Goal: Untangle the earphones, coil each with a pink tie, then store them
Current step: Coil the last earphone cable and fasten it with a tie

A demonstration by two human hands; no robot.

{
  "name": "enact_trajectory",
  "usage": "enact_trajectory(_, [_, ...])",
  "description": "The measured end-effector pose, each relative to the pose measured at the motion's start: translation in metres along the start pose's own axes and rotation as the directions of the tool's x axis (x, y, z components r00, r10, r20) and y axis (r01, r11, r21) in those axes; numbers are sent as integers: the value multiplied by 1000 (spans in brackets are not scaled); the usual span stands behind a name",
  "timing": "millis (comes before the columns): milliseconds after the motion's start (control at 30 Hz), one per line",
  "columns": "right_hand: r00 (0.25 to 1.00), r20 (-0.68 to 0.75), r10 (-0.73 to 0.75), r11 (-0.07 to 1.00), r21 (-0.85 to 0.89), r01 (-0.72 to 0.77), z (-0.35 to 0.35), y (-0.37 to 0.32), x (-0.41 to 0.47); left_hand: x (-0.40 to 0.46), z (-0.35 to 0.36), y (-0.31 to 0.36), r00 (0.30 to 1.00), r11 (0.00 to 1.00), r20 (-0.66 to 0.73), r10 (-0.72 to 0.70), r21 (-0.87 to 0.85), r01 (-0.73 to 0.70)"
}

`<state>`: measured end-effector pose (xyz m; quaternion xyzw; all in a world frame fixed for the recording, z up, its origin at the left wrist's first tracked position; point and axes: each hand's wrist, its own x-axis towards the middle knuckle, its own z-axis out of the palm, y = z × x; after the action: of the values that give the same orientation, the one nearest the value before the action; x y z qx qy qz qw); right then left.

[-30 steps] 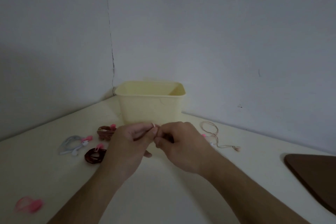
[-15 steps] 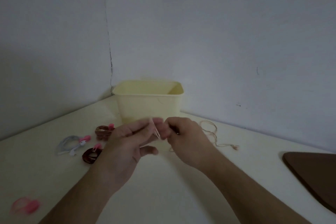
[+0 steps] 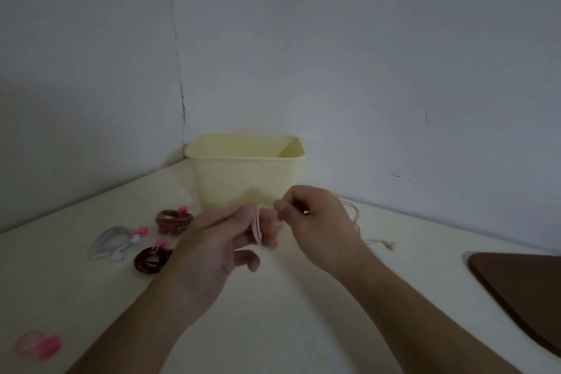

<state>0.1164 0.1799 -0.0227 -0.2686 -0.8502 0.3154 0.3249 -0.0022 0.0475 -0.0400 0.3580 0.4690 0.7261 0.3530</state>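
So you've got three earphones coiled and pink-tied on the table [image 3: 273, 328]: grey one [image 3: 110, 241], brown one [image 3: 173, 220], dark red one [image 3: 151, 260]. None are in the yellow bin [image 3: 243, 179] yet. Your left hand [image 3: 218, 246] has straight fingers wrapped with pale cord [image 3: 257, 229]; your right hand [image 3: 315, 222] pinches the cord's running end, winding.

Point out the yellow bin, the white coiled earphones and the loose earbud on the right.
yellow bin [image 3: 243, 182], head view, front wall.
white coiled earphones [image 3: 110, 241], head view, coil's loop.
loose earbud [image 3: 389, 244], head view, bud's tip.
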Motion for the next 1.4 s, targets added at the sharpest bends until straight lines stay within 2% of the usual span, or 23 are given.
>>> enact_trajectory(67, [993,115,-11,999,-28,14,6,1,-4,2,0,2,998,992,-41,44,-116,-49])
enact_trajectory(100, [984,178,-21,998,-59,32,10,1,-6,4,-2,1,995,992,-68,72,-95,-78])
enact_trajectory(167, [968,250,-35,992,-105,63,14,-3,-9,8,-6,-2,979,985,-142,143,118,-127])
enact_trajectory(233, [969,243,-54,989,-120,86,13,-6,-9,8,-8,-8,967,889,-148,207,442,-123])
enact_trajectory(300, [982,180,-55,993,-94,73,7,-9,-8,5,-5,-13,988,764,-53,143,641,-76])
enact_trajectory(333, [990,134,-44,997,-59,52,3,-9,-7,4,-4,-14,996,768,-29,79,639,-42])
enact_trajectory(400, [999,39,-28,1000,-10,29,-2,-8,-4,4,-1,-13,1000,911,2,-30,413,26])
enact_trajectory(467, [1000,-1,-27,1000,11,27,-1,-4,-3,3,-3,-7,999,994,24,-21,112,19])
enact_trajectory(533, [999,52,-16,1000,-26,17,4,-2,-4,4,-5,-2,998,995,31,49,-91,-46])
enact_trajectory(600, [985,173,0,998,-66,11,10,-2,-8,8,-12,-2,992,981,41,116,-160,-108])
enact_trajectory(633, [974,227,2,996,-86,18,11,-3,-9,10,-14,-2,991,985,31,131,-116,-126])
enact_trajectory(700, [970,241,-17,993,-111,45,11,-6,-9,12,-16,-6,986,966,-80,147,228,-125])
enact_trajectory(767, [991,127,-50,995,-80,60,6,-8,-5,10,-13,-9,986,821,-88,145,566,-70])
enact_trajectory(800, [997,59,-55,997,-45,58,3,-7,-2,8,-10,-12,995,811,-44,86,583,-44])
enact_trajectory(833, [999,9,-48,999,-12,48,0,-6,-1,7,-8,-14,1000,861,4,21,508,-20])
enact_trajectory(900, [1000,-9,-17,1000,21,17,-2,-3,0,2,-4,-9,997,977,69,-27,213,12])
enact_trajectory(967, [997,82,12,1000,-3,-12,2,0,-2,-1,-3,1,993,997,115,19,-74,-10])
enact_trajectory(1033, [977,211,27,999,-35,-20,8,1,-6,1,-5,5,994,984,90,64,-171,-48])
enact_trajectory(1067, [966,258,17,999,-48,-5,10,-1,-8,4,-7,3,996,990,41,78,-124,-72])
enact_trajectory(1133, [954,299,-22,994,-93,52,12,-3,-9,10,-9,-4,991,989,-80,106,117,-96])
enact_trajectory(1233, [961,267,-65,980,-163,112,9,-4,-7,10,-8,-14,978,851,-81,190,510,-123])
enact_trajectory(1333, [967,244,-69,989,-113,99,3,-4,-5,8,-8,-19,991,766,-13,130,636,-92])
enact_trajectory(1400, [971,233,-57,996,-53,72,-1,-3,-5,7,-7,-18,998,802,-30,56,596,-27])
